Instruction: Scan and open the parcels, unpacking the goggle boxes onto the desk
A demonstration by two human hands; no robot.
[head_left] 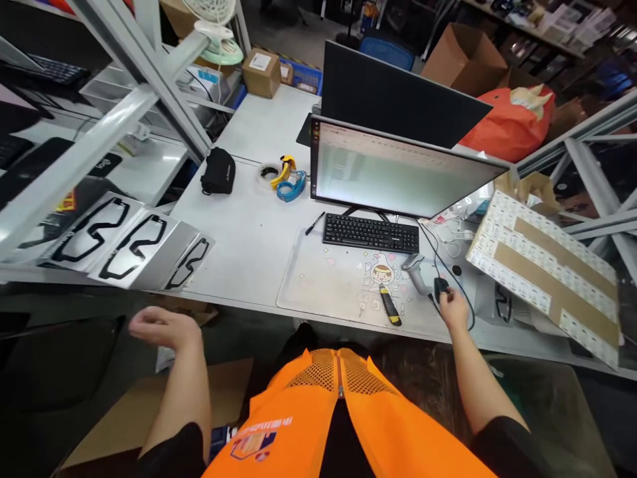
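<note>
Fingers (446, 296) of the right hand (454, 311) grasp the mouse (439, 286) on the counter's (239, 245) right, best guided lightly and clear of the scanner (419, 274) just left, while the left hand (166, 327), loosely curled, apparently empty, hangs off the near edge.

The white surface (243, 242) bears a mat (318, 282) along its front edge. On the mat lie a cutter (389, 305), a scanner (419, 274) and a mouse (440, 287). A keyboard (371, 232) sits at the mat's back edge, a pen (314, 224) just beside it, a monitor (398, 169) behind. Farther left are tape dispensers (292, 188) and a pouch (219, 172); a carton (262, 72) stands at the far end.
</note>
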